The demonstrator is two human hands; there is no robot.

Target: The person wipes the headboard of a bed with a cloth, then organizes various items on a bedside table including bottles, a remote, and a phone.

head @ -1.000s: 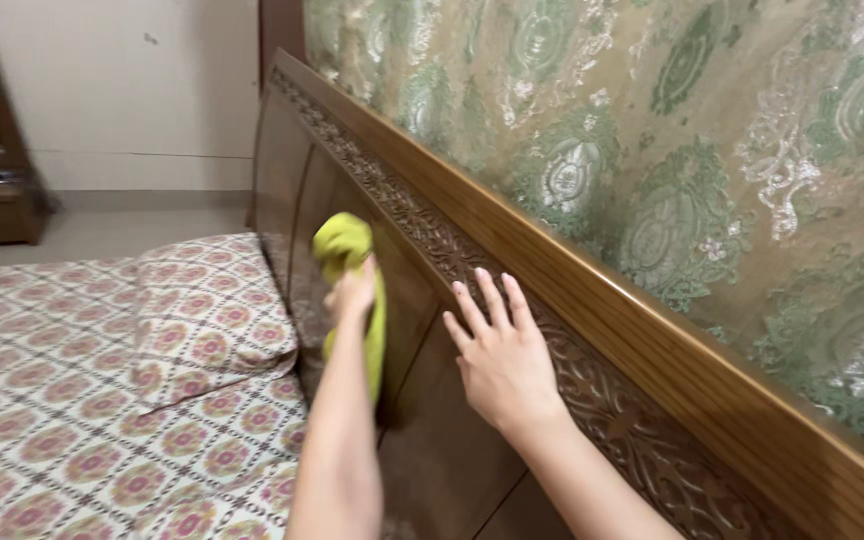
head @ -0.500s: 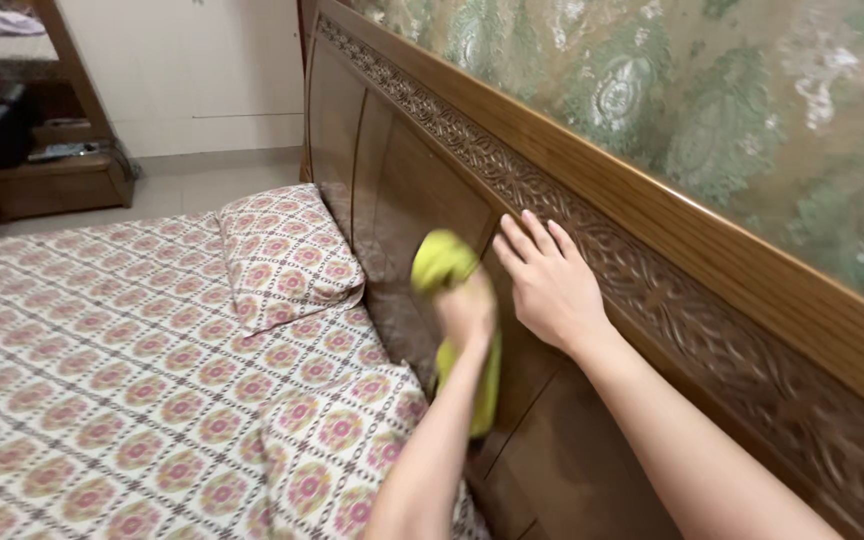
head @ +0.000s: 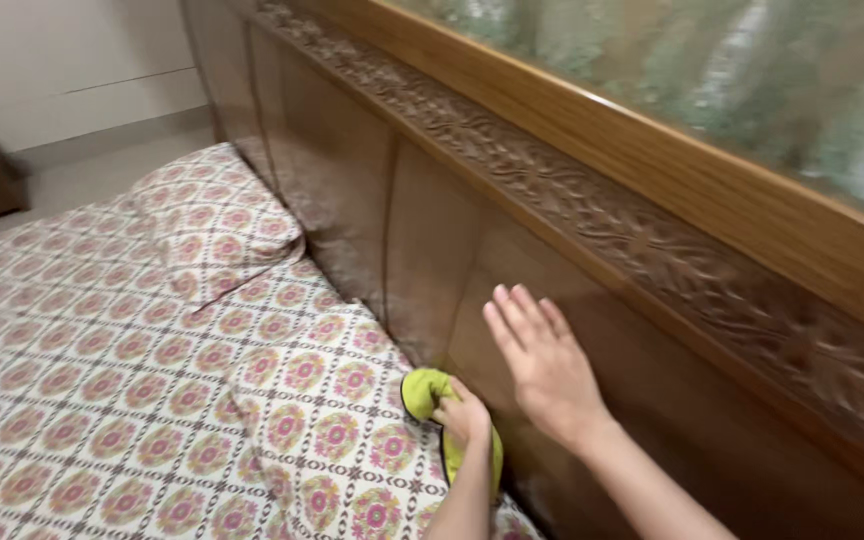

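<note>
The left hand (head: 467, 415) is closed round a green cloth (head: 430, 392), low on the headboard (head: 432, 250) where it meets the bed (head: 102, 400). The right hand (head: 542, 365) lies open and flat on the panel. By the look of it, the lower stretch beyond is left. A pillow (head: 212, 225) leans against the headboard's far end, covering part of it.

Two bare forearms, left hand (head: 467, 417) and right hand (head: 544, 362) seemingly ringless, no sleeves in view.
</note>
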